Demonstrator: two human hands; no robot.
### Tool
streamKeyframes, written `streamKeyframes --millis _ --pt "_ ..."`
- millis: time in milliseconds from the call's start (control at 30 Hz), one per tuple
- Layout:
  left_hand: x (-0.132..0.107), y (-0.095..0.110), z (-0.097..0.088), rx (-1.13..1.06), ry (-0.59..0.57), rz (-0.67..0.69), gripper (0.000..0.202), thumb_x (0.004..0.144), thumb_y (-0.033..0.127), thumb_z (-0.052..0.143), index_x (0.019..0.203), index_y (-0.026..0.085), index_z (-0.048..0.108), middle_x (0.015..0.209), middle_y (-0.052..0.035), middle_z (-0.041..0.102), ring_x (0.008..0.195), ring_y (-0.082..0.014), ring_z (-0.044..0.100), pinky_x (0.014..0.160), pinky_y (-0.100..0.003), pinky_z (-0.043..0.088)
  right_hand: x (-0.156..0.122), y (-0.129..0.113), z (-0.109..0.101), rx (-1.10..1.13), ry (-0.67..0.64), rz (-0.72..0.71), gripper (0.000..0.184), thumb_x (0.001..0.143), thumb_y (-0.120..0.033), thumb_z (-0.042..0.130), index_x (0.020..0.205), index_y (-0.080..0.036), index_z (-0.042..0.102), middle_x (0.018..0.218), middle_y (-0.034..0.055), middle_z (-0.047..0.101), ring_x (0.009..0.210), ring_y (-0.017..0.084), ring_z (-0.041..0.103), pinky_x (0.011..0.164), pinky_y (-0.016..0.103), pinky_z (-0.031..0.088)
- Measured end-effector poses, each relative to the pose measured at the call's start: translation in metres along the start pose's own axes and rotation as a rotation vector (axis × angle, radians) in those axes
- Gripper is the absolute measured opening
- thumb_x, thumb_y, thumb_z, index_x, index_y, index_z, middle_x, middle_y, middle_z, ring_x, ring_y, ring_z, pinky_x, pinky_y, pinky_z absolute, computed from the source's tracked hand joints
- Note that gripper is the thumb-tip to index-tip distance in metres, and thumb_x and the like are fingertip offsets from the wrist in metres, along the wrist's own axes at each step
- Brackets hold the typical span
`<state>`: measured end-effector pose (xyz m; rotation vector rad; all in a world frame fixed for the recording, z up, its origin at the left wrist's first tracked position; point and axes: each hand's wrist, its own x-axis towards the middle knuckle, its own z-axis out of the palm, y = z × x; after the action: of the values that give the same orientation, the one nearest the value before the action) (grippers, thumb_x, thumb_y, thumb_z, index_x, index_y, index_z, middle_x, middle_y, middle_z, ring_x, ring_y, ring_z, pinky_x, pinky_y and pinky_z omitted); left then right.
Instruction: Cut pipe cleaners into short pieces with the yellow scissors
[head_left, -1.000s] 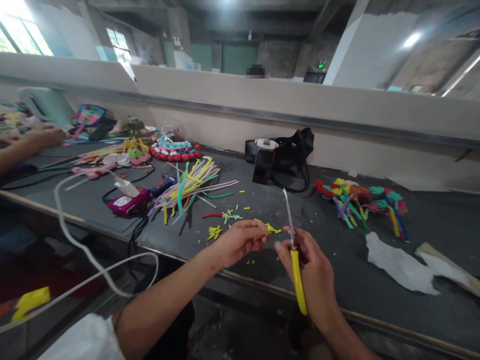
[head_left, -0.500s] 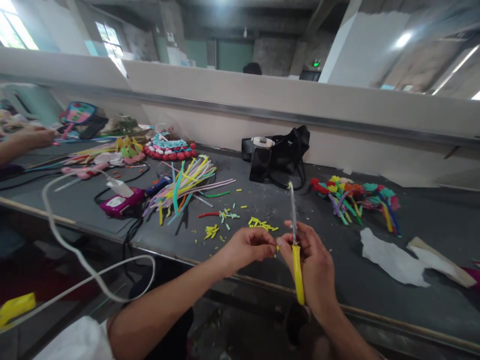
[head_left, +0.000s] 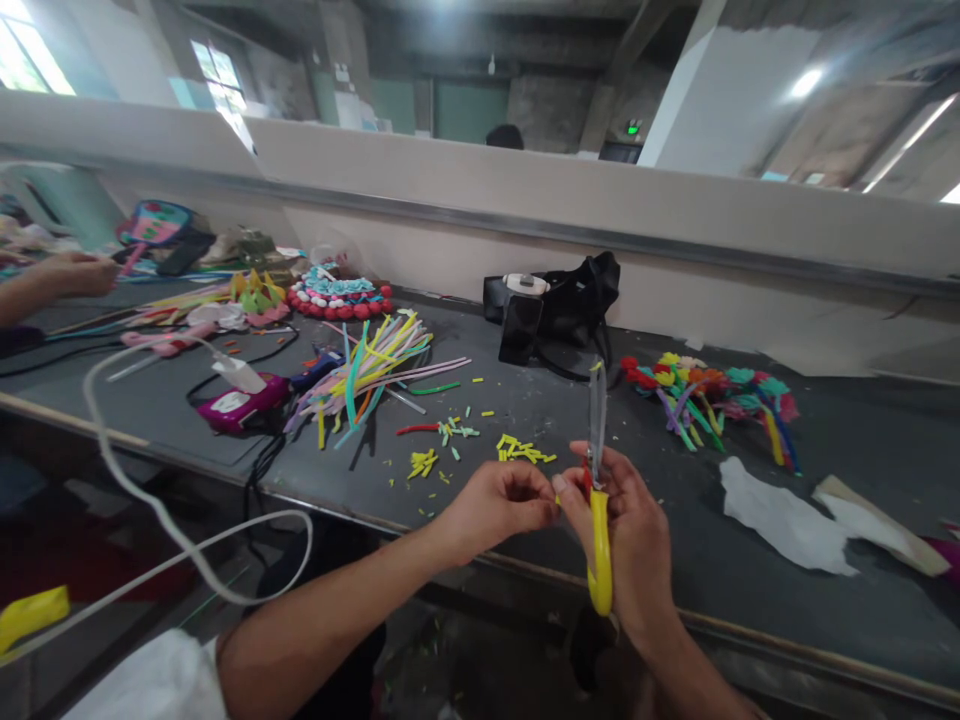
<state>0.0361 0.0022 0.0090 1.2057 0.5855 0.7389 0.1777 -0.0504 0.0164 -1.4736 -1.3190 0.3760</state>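
My right hand (head_left: 626, 530) is closed round yellow-handled scissors (head_left: 598, 520), blades pointing up and away over the dark table (head_left: 187, 410). My left hand (head_left: 499, 505) is pinched shut right beside it, fingertips touching the right thumb; what it holds is too small to make out. Small yellow cut pieces (head_left: 525, 450) lie on the table just beyond my hands. A fan of coloured strips (head_left: 375, 370) lies further left.
A black bag (head_left: 570, 300) with a phone (head_left: 520, 328) leaning on it stands at the back. Coloured flowers (head_left: 712, 395) lie to the right, white paper (head_left: 780, 515) near them. A pink glue gun (head_left: 244, 400) with a white cord (head_left: 150, 490) is left. Another person's hand (head_left: 71, 272) is far left.
My left hand has moved right from the yellow pieces until its fingertips meet the right hand. The scissors have tilted more upright.
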Motion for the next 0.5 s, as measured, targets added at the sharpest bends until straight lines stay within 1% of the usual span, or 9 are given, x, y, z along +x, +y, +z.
streamKeyframes --millis 67,133,300,400,500 --pt "-0.001 0.002 0.000 -0.050 0.029 -0.008 0.016 0.066 0.024 0.075 0.069 0.013 0.064 0.065 0.0007 0.060 0.060 -0.0083 0.050 0.060 -0.022 0.037 0.000 -0.001 0.000 -0.019 0.000 -0.004 0.037 0.082 -0.037 0.062 0.114 -0.021 0.057 0.081 0.0003 0.068 0.065 0.013 0.066 0.062 0.024 0.054" --pt "-0.001 0.006 -0.002 -0.132 0.077 -0.010 0.012 0.066 0.020 0.074 0.070 0.013 0.065 0.065 0.0009 0.060 0.056 -0.0076 0.049 0.057 -0.021 0.036 -0.002 -0.001 -0.001 -0.094 -0.008 -0.028 0.036 0.084 -0.039 0.060 0.114 -0.021 0.057 0.082 0.0007 0.067 0.064 0.013 0.065 0.063 0.024 0.053" --pt "0.000 0.019 -0.008 -0.336 0.234 0.058 0.010 0.067 0.018 0.073 0.070 0.015 0.064 0.062 0.0008 0.061 0.054 -0.0074 0.050 0.057 -0.021 0.038 -0.013 0.004 -0.003 -0.337 -0.067 -0.158 0.032 0.085 -0.041 0.057 0.110 -0.022 0.059 0.091 0.0030 0.068 0.076 0.016 0.066 0.070 0.027 0.051" --pt "0.000 0.022 -0.011 -0.383 0.245 0.102 0.011 0.066 0.017 0.074 0.069 0.015 0.064 0.061 0.0014 0.061 0.054 -0.0075 0.050 0.058 -0.021 0.038 -0.023 0.012 -0.004 -0.426 -0.142 -0.179 0.030 0.086 -0.041 0.056 0.111 -0.024 0.058 0.096 0.0031 0.068 0.080 0.017 0.066 0.071 0.027 0.051" --pt "0.000 0.021 -0.011 -0.363 0.238 0.136 0.010 0.066 0.018 0.075 0.070 0.015 0.066 0.062 0.0009 0.062 0.055 -0.0080 0.052 0.058 -0.021 0.038 -0.029 0.021 -0.007 -0.458 -0.196 -0.174 0.029 0.087 -0.040 0.054 0.111 -0.025 0.058 0.095 0.0026 0.069 0.081 0.017 0.067 0.071 0.027 0.051"
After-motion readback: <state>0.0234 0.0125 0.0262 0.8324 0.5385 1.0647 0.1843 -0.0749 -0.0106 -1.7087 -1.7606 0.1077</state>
